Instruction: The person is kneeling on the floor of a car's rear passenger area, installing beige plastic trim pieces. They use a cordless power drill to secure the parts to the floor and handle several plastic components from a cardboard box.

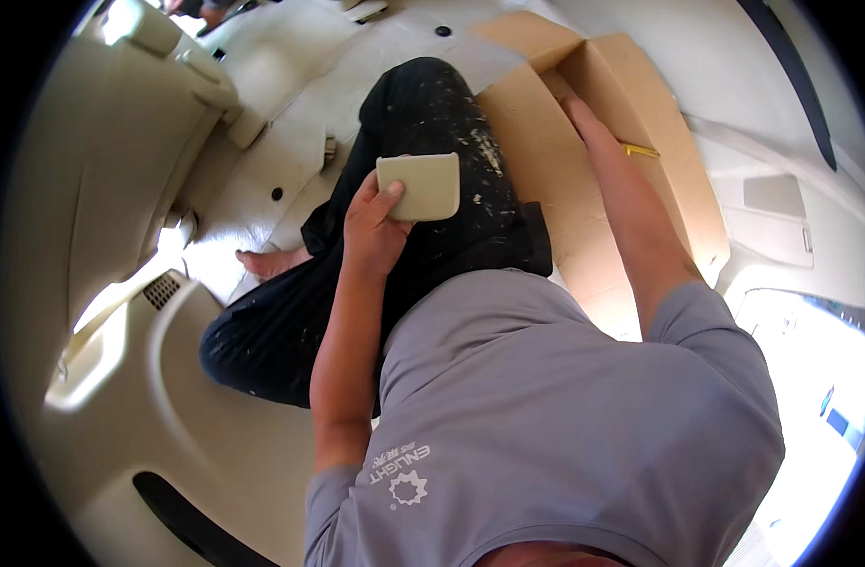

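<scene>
My left hand (374,222) grips a small beige flat cover (421,189) with rounded corners and a raised rim. The thumb lies on its near face, and the cover is held above my dark, paint-spotted trousers. Reaching to the right, my other arm goes down into an open cardboard box (631,71). Only part of my right hand (567,99) shows at the box's inner wall, and its fingers are hidden. A yellow strip-like thing (640,149) lies against the box's side, close to my right forearm.
I sit cross-legged on the pale floor (291,132) of a vehicle's interior. A beige seat (121,142) stands on the left. Black grab handles are on the trim at lower left (201,520) and upper right (794,76). A bright opening lies at the right.
</scene>
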A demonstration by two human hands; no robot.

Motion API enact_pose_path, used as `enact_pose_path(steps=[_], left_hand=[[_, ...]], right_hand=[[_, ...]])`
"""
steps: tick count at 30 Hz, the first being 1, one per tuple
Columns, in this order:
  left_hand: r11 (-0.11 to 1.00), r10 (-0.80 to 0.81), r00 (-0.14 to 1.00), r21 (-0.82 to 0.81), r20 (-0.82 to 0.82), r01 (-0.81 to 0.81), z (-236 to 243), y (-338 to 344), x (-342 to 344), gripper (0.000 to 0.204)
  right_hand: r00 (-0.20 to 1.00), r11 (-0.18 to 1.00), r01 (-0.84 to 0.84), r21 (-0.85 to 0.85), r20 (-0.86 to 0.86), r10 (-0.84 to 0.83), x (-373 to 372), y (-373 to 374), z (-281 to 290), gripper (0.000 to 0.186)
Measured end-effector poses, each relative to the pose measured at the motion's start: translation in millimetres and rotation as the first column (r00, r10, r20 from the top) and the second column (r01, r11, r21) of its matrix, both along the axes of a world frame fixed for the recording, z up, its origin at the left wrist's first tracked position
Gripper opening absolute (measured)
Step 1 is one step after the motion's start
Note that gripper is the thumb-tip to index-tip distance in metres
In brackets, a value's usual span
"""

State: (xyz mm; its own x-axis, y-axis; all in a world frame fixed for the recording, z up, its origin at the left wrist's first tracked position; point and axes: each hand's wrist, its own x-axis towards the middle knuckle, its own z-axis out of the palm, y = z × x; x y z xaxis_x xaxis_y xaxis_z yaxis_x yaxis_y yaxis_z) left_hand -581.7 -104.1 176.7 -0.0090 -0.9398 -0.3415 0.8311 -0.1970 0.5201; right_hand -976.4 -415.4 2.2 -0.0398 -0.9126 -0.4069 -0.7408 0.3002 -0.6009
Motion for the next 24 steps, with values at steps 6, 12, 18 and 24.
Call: enact_pose_path(steps=[6,12,18,24], left_hand=[[0.997,0.039,0.999,-0.059,-0.03,-0.041,-23.7,16.3,16.4,0.031],[0.981,-0.078,0.953,-0.195,-0.294,0.021,-26.3,14.9,14.3,0.049],[0.925,-0.214,0.968,-0.345,-0.133,0.157,0.5,0.4,0.8,0.063],[0.969,-0.151,0.979,-0.174,0.135,0.174,68.8,8.3,6.2,0.059]], right_hand=[[0.759,0.894,-0.427,-0.133,-0.59,0.275,6.2,24.6,51.4,0.039],[0.409,0.894,0.423,0.146,0.85,-0.332,17.4,92.3,169.4,0.035],[0.686,0.989,0.068,-0.133,0.726,0.05,85.7,163.2,257.3,0.02],[0.574,0.708,-0.551,-0.442,0.415,0.706,177.2,192.5,315.8,0.013]])
